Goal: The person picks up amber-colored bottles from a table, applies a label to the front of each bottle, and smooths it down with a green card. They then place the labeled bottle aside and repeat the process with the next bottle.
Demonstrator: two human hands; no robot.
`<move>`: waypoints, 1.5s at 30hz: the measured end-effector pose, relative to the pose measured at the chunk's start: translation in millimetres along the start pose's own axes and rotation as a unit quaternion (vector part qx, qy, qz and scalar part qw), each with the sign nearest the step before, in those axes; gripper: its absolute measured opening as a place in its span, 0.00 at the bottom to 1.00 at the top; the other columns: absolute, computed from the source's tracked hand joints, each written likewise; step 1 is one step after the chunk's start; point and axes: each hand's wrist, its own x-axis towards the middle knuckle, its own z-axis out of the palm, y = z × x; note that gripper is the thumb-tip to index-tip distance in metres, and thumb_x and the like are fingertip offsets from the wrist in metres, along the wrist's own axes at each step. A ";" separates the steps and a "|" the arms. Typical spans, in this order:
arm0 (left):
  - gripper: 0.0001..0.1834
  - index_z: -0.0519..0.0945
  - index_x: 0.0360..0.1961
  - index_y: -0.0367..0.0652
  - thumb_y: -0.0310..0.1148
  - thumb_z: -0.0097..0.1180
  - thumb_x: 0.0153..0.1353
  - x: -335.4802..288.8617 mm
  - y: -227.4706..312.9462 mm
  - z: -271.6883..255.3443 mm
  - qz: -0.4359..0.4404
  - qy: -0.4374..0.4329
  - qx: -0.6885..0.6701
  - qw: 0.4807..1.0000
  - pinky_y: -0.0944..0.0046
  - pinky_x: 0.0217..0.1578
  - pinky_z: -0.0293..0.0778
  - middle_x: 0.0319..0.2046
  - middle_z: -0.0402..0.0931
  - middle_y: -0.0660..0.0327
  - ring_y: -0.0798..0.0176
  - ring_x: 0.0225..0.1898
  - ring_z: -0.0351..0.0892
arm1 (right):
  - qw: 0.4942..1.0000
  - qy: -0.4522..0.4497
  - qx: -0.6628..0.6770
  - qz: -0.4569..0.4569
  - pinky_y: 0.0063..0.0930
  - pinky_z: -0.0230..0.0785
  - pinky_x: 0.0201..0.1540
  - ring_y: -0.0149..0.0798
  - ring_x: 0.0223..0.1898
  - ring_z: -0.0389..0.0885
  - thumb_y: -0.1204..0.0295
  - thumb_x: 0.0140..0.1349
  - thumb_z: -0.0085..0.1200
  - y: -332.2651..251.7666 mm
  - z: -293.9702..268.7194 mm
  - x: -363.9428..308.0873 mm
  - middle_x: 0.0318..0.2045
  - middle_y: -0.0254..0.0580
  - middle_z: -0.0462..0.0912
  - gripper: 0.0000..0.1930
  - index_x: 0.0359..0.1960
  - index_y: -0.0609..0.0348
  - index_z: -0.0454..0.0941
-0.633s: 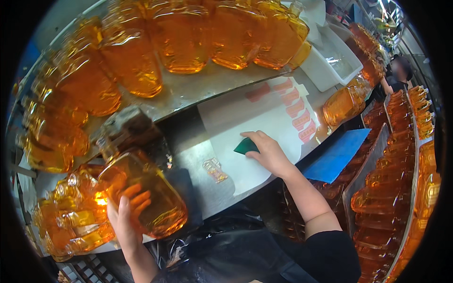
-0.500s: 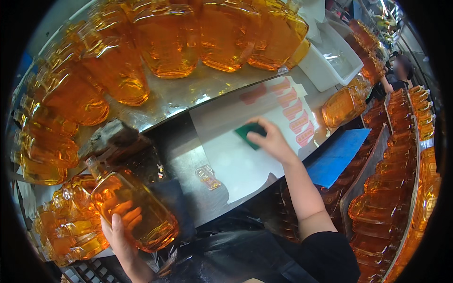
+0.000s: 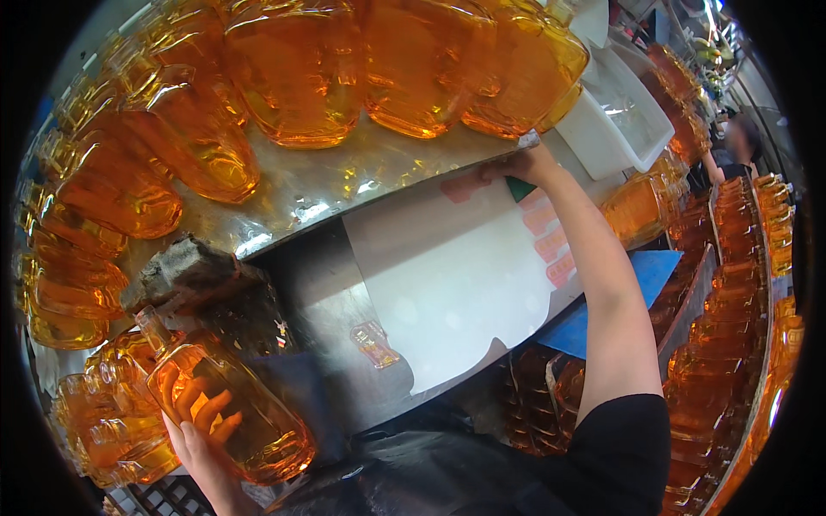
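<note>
My left hand [image 3: 198, 443] is closed round an amber-filled glass bottle [image 3: 254, 417] at the lower left, its fingers showing through the glass. The bottle lies tilted, its neck pointing up and left. At the far edge of the white sheet [image 3: 439, 292], my right hand [image 3: 523, 168] grips a flat green card-like piece [image 3: 519, 188], mostly covered by the hand. Its fingertips are at a reddish label [image 3: 465, 186]. More pink labels [image 3: 547, 236] run in a row along the sheet's right side, partly behind my forearm. A small clear label [image 3: 374, 344] with print lies on the bench left of the sheet.
Amber bottles [image 3: 292, 77] crowd the metal shelf beyond the sheet. A dirty grey block [image 3: 185, 271] sits near its left end. At the right are a white tub [image 3: 611, 120], a blue board [image 3: 650, 279] and long rows of bottles [image 3: 731, 327]. Another person [image 3: 742, 146] is at the far right.
My right hand has moved away from me and slightly right, from the middle of the sheet to the labels at its far edge, carrying the green piece. The left hand keeps its hold on the bottle.
</note>
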 end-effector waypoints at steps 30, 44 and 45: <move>0.65 0.52 0.73 0.40 0.22 0.77 0.32 -3.2 -28.5 -40.6 0.345 -0.197 0.194 0.897 0.50 0.67 0.62 0.75 0.35 0.44 0.43 0.74 0.46 | 0.913 -0.221 0.145 -0.310 0.18 0.73 0.29 0.27 0.26 0.82 0.71 0.60 0.64 -411.3 29.2 -125.3 0.24 0.38 0.83 0.09 0.28 0.65 0.81; 0.59 0.55 0.71 0.38 0.30 0.78 0.38 1.0 -23.3 -48.1 0.390 -0.219 0.241 0.861 0.47 0.64 0.65 0.72 0.36 0.30 0.32 0.70 0.52 | 0.973 0.078 0.012 -0.218 0.24 0.67 0.25 0.31 0.21 0.78 0.65 0.70 0.52 -377.3 94.8 -132.8 0.21 0.39 0.80 0.12 0.43 0.61 0.81; 0.58 0.55 0.71 0.38 0.31 0.77 0.39 1.5 -23.6 -48.6 0.397 -0.220 0.253 0.854 0.47 0.64 0.65 0.71 0.37 0.29 0.31 0.70 0.52 | 0.984 0.029 0.032 -0.174 0.29 0.72 0.27 0.40 0.22 0.83 0.62 0.70 0.52 -361.1 98.2 -142.0 0.23 0.47 0.83 0.14 0.44 0.61 0.81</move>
